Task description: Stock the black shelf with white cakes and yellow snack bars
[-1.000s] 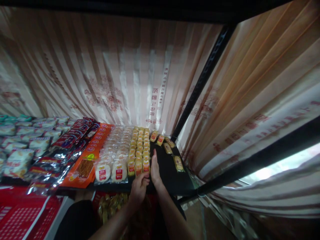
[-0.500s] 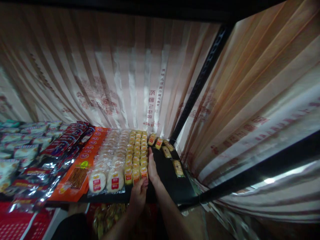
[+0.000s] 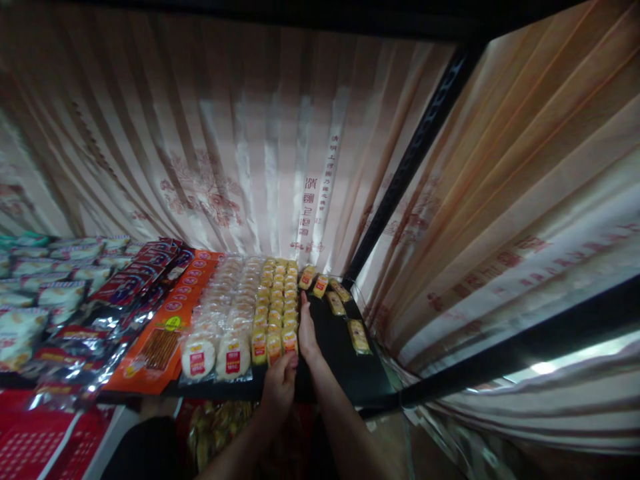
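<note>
Rows of small yellow wrapped snack packets (image 3: pixel 275 313) stand packed together on a black shelf (image 3: pixel 325 373). My right hand (image 3: pixel 308 330) lies flat along the right side of these rows, fingers stretched out and pointing toward the back. At the front end of the rows is my left hand (image 3: pixel 280 381), its fingers curled and thumb raised, close against the front packets; whatever its fingers hold is hidden. Right of my hands, several loose yellow packets lie apart, including one pale packet (image 3: pixel 359 336) near the shelf's right side.
Left of the yellow rows stand round white rice crackers (image 3: pixel 233 357) in clear wrap, an orange bag of sticks (image 3: pixel 157 350), dark bags and white bags (image 3: pixel 63 297). A red basket (image 3: pixel 40 433) sits low left. Curtains hang behind; a black post (image 3: pixel 400 173) rises at the corner.
The view has shifted slightly, so the shelf and goods appear a little further right. Both hands keep nearly the same places against the yellow packets.
</note>
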`<state>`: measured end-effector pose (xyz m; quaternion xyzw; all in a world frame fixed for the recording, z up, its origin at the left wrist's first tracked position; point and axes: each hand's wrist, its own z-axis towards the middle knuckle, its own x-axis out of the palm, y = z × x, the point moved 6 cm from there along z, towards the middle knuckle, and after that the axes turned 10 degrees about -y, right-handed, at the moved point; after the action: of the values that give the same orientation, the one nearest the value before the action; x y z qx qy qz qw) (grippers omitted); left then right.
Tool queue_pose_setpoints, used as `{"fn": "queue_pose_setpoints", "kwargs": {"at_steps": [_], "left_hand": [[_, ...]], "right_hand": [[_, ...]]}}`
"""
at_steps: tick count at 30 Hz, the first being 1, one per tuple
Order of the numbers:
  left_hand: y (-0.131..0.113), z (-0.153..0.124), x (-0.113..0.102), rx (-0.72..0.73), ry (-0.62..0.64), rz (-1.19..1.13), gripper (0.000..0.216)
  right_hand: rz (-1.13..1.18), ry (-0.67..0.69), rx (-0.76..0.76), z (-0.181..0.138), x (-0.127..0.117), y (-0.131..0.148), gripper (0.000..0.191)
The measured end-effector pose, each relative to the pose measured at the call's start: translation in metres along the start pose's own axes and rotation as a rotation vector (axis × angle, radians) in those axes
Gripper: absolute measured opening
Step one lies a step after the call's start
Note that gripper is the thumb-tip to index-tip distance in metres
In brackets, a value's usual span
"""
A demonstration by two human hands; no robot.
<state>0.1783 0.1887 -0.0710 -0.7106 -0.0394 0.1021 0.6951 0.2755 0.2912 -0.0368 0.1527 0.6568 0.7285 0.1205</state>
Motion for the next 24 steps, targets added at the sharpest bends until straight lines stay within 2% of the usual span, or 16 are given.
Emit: {"fn": "queue_pose_setpoints", "kwargs": {"at_steps": [7,11,15,21,24], "left_hand": [[-0.009,-0.004,0.0,-0.04,0.025,0.059,0.039],[-0.025,-0.013,-0.007,-0.023,0.039,0.1,0.041],[-0.033,-0.028,-0.018,-0.044,0.053,0.153,0.036],[-0.02,-0.062,-0.046,0.011,0.076,0.275,0.03],[-0.002,-0.08,-0.063,0.036,0.118,0.376,0.03]], "right_hand": [[-0.016,-0.094,0.087,-0.04,-0.025,0.003,0.072],[0.012,-0.162,0.117,-0.071,-0.039,0.001,0.072],[0.05,-0.199,0.116,-0.106,-0.044,0.006,0.065],[-0.028,-0.111,0.08,-0.174,-0.041,0.006,0.049],[-0.202,0.004,0.018,-0.2,-0.039,-0.004,0.042]]}}
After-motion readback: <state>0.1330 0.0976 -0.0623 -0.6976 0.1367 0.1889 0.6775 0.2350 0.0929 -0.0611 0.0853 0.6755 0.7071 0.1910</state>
